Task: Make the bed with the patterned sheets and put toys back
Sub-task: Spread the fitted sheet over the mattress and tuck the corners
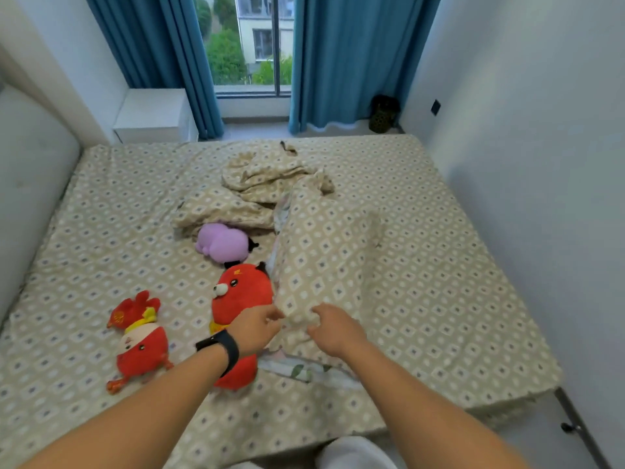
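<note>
Both bare forearms are being stretched forward, a dark band being worn on the left wrist. The left hand (257, 328) and right hand (333, 328) are being curled in pinching grips.

We see soft daylight from the window (248, 42) far beyond the fingers (275, 314), faint shadows, mild overall blur, and wide-angle bending at the edges.

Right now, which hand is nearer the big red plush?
Left. The left hand sits over the big red plush, overlapping it in view while gripping the quilt edge. The right hand grips the quilt farther right, clear of it.
</note>
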`<state>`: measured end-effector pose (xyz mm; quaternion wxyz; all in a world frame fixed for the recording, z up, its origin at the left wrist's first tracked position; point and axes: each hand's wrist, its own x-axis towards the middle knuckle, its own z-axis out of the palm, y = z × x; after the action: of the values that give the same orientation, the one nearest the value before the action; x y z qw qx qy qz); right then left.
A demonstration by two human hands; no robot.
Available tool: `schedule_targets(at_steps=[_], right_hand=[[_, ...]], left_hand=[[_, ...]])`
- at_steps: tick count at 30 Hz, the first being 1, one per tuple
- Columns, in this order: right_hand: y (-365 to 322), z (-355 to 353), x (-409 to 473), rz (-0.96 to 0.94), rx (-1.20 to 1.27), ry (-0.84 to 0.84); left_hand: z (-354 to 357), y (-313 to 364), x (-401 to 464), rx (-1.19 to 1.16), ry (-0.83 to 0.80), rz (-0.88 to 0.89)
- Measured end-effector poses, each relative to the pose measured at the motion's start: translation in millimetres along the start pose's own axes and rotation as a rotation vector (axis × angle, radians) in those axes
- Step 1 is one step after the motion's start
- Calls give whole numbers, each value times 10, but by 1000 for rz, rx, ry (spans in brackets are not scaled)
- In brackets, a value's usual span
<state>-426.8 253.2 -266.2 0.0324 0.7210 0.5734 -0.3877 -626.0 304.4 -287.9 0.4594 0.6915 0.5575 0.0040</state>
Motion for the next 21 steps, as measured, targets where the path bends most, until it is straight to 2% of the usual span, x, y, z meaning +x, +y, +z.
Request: schedule_targets(at_steps=[2,5,9,16,21], right_hand=[[462,-334,86,-17,-40,-41],[918,-676,53,-11,-94,-76],[1304,-1045,9,0,-76,-14],[1807,-1382,-232,100,-22,131],[2292,-1595,-448,211,-91,138]], left_hand=[[288,316,190,-16,44,-37],[654,740,240,7,-24,-80],[927,1255,406,61,-81,-59],[999,2042,904,196,-142,109],[1384,2438,1025,228,-253,189]])
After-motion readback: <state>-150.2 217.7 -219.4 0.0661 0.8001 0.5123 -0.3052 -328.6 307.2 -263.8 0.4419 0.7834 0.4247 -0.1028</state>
